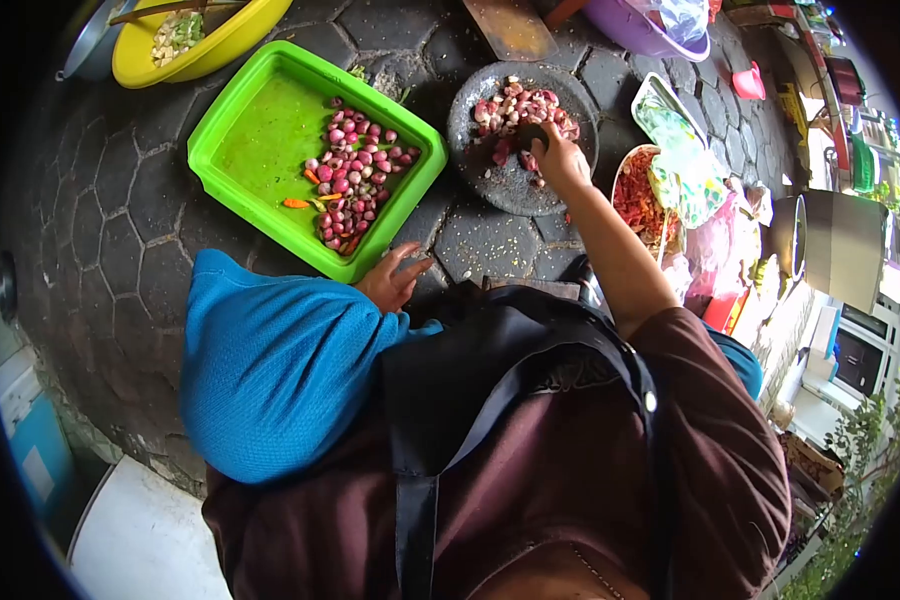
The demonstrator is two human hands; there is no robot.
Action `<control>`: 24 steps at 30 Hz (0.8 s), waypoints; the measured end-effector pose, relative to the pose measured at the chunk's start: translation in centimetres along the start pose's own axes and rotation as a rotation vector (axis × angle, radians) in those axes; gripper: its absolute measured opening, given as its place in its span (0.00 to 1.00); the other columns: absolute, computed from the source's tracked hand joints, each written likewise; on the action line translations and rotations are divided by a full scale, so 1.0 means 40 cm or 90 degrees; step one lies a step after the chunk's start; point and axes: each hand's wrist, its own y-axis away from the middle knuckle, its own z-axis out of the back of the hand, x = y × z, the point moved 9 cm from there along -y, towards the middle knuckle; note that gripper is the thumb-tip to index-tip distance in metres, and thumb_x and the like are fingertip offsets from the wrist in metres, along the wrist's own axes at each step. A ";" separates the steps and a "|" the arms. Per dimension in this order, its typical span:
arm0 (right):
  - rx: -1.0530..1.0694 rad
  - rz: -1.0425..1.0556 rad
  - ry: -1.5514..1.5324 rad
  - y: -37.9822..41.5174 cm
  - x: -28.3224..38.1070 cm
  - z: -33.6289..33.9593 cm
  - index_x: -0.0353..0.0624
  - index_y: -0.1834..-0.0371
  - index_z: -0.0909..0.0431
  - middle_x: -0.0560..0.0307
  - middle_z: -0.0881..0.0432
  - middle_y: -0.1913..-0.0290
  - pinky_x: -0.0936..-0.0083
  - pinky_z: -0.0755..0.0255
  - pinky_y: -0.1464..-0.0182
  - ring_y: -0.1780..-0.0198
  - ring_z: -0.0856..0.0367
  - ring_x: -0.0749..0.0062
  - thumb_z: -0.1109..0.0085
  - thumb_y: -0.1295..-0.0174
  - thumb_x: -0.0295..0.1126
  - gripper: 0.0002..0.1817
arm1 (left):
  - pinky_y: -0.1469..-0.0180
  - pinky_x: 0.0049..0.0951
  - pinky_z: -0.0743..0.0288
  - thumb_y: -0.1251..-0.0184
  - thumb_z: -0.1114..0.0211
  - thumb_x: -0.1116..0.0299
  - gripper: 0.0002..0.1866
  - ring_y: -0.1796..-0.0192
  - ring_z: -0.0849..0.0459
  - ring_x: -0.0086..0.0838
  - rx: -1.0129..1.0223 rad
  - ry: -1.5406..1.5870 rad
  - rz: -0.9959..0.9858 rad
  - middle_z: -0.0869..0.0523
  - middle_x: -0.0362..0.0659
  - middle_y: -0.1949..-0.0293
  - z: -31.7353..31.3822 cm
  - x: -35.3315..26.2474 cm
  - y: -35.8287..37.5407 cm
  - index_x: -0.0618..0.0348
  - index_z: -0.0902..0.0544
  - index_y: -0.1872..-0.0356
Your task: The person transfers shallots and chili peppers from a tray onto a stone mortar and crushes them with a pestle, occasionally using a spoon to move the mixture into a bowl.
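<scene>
My right hand is closed around a dark stone pestle, its lower end among the shallots in a round grey stone mortar. Pieces of reddish shallot lie in the mortar, mostly toward its far side. Beside the near right corner of a green plastic tray is my left hand, fingers apart and holding nothing. Small whole shallots fill the tray's right part, with a few orange chillies among them.
A yellow basin with chopped pieces stands far left. At the back are a wooden board and a purple basin. To the right sit a container of red chillies and plastic bags. Crumbs dot the stone paving.
</scene>
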 end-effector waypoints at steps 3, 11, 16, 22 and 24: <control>0.037 0.081 -0.118 -0.098 -0.059 -0.019 0.50 0.44 0.31 0.40 0.19 0.60 0.58 0.27 0.56 0.59 0.20 0.44 0.50 0.41 0.48 0.24 | 0.49 0.41 0.26 0.46 0.41 0.80 0.33 0.47 0.26 0.51 -0.009 0.023 -0.019 0.35 0.57 0.41 -0.012 0.012 0.010 0.44 0.37 0.37; -0.026 0.027 0.014 0.011 -0.005 -0.026 0.61 0.42 0.34 0.41 0.19 0.66 0.51 0.26 0.61 0.62 0.19 0.43 0.51 0.42 0.47 0.23 | 0.48 0.41 0.26 0.46 0.40 0.80 0.33 0.46 0.27 0.53 0.008 0.031 0.023 0.35 0.57 0.41 0.002 -0.001 -0.006 0.43 0.35 0.37; 0.005 0.078 -0.107 -0.047 -0.037 0.053 0.53 0.42 0.31 0.39 0.20 0.59 0.59 0.28 0.53 0.56 0.21 0.44 0.51 0.40 0.47 0.24 | 0.49 0.39 0.25 0.46 0.41 0.80 0.32 0.45 0.26 0.50 -0.037 0.013 -0.031 0.35 0.54 0.41 0.007 -0.007 -0.004 0.44 0.34 0.39; 0.021 0.041 -0.036 0.134 -0.052 0.096 0.55 0.41 0.33 0.38 0.19 0.67 0.56 0.27 0.60 0.61 0.19 0.45 0.52 0.39 0.45 0.23 | 0.48 0.39 0.25 0.46 0.40 0.80 0.30 0.45 0.26 0.49 0.003 0.024 0.040 0.35 0.53 0.40 0.016 -0.005 -0.006 0.46 0.33 0.40; 0.040 0.020 0.008 0.156 -0.082 0.029 0.58 0.41 0.34 0.38 0.20 0.68 0.54 0.26 0.62 0.63 0.19 0.47 0.51 0.39 0.46 0.22 | 0.48 0.39 0.25 0.46 0.40 0.80 0.30 0.45 0.26 0.49 -0.003 0.027 0.027 0.35 0.52 0.40 0.015 -0.005 -0.007 0.46 0.33 0.40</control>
